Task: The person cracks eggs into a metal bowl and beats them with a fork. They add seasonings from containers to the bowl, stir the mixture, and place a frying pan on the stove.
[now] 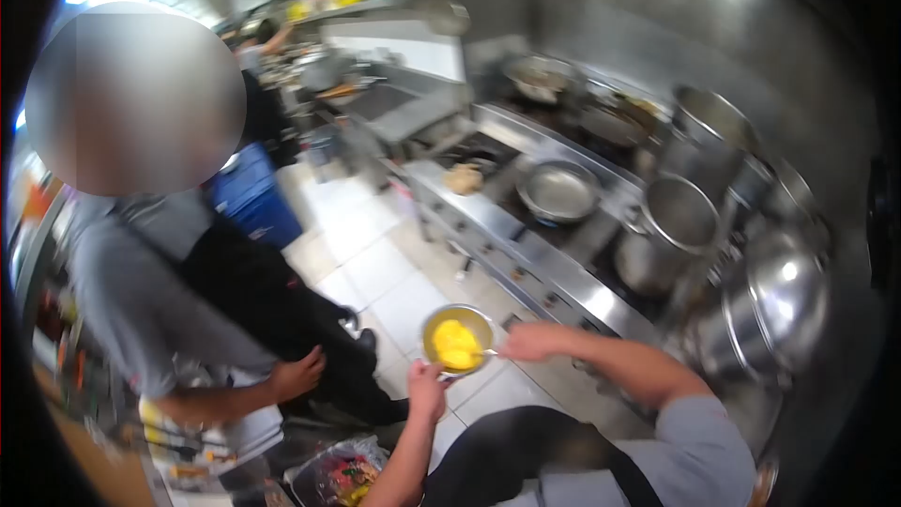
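Note:
A round metal bowl [481, 324] is held up in front of my body, over the tiled floor. Inside it lies a bright yellow, soft-looking mass [455, 342]. My left hand [428, 391] grips the bowl's near-left rim, fingers closed. On the bowl's right side, my right hand [530, 341] is closed around the thin handle of a metal utensil [490, 352]. The utensil's other end reaches into the yellow mass, so its kind cannot be made out.
A co-worker in a black apron [253, 282] stands at the left. On the right runs a stove [511, 268] with a frying pan [559, 191], a tall pot [680, 211] and stacked metalware [779, 291]. A container of colourful food [343, 474] sits below left; a blue bin [255, 197] stands behind.

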